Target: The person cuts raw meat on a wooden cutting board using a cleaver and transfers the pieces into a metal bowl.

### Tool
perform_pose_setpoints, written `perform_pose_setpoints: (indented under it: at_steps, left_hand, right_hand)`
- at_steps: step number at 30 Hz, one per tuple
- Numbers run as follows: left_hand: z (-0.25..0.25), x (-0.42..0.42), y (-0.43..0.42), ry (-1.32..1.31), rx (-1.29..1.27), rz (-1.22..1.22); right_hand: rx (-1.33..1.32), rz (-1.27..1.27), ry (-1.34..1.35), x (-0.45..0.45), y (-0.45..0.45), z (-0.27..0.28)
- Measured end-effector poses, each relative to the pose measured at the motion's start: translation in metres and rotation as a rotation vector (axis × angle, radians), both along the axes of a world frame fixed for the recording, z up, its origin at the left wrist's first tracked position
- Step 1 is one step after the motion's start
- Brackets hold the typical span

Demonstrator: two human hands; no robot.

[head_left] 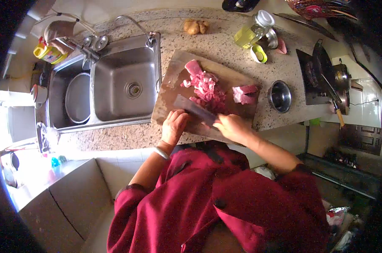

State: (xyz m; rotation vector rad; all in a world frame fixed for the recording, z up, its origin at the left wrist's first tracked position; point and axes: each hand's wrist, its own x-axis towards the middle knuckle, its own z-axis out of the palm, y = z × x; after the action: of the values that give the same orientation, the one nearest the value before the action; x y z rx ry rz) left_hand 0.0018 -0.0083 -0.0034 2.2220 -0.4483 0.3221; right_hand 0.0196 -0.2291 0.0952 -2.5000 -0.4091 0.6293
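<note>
A wooden cutting board (167, 90) lies on the counter with a heap of sliced raw meat (207, 88) on it. My right hand (234, 128) grips the handle of a cleaver (195, 110), whose broad blade points left across the near part of the board. Just left of the blade, my left hand (174, 126) rests at the board's near edge, its fingers curled; whatever lies under them is hidden. Two thicker chunks of meat (244, 95) sit apart at the right side of the board.
A steel bowl (280, 96) stands right of the board, before the stove (311, 84) with a wok (321, 59). The double sink (125, 80) is at left. Behind the board are ginger (196, 26), a jar of yellowish liquid (248, 36) and a green-and-white cup (258, 54).
</note>
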Motion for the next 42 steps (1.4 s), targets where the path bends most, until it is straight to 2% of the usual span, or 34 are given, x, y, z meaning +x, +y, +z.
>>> perform_pose_setpoints:
  at_steps: [2,6,9,10,12,14,16,20,24,28,32,34,42]
  left_hand:
    - [0.006,-0.001,-0.004,-0.023,0.023,-0.082]
    - [0.007,-0.002,-0.005,0.038,0.027,-0.053]
    - [0.009,0.0,-0.006,0.024,0.0,-0.037]
    - [0.009,-0.002,-0.007,0.029,-0.006,-0.028]
    - [0.015,-0.003,-0.006,0.02,0.004,-0.064]
    - [0.008,-0.004,-0.009,-0.014,0.006,-0.004]
    - [0.012,-0.004,-0.007,-0.005,0.001,-0.041]
    - [0.005,-0.003,-0.004,0.014,-0.019,-0.102]
    - [0.013,-0.002,-0.003,-0.008,0.017,-0.109]
    - [0.011,-0.003,-0.001,-0.003,-0.017,-0.091]
    - [0.002,-0.003,0.0,0.045,0.008,-0.085]
    - [-0.004,-0.005,0.003,0.037,0.029,-0.119]
    - [0.0,-0.001,0.001,0.009,-0.033,-0.143]
  right_hand:
    - [0.043,0.033,-0.127,0.011,0.018,-0.018]
    - [0.109,0.012,-0.19,0.014,0.022,-0.025]
    - [0.052,-0.084,-0.018,0.004,0.0,-0.017]
    - [0.091,-0.082,-0.067,0.0,-0.009,-0.02]
    - [-0.07,-0.096,-0.158,-0.008,-0.017,0.002]
    - [-0.027,-0.099,-0.144,-0.009,-0.017,0.014]
    - [-0.109,0.018,-0.063,-0.008,-0.017,0.022]
    - [-0.12,0.061,-0.016,-0.005,-0.016,0.021]
    - [-0.024,0.075,-0.065,0.007,0.005,0.001]
    - [0.013,0.084,-0.062,0.007,-0.016,0.003]
    - [0.042,0.036,0.064,0.003,-0.034,0.013]
    - [0.058,0.013,0.086,0.006,-0.024,-0.001]
    - [0.115,0.023,-0.131,0.023,0.027,-0.028]
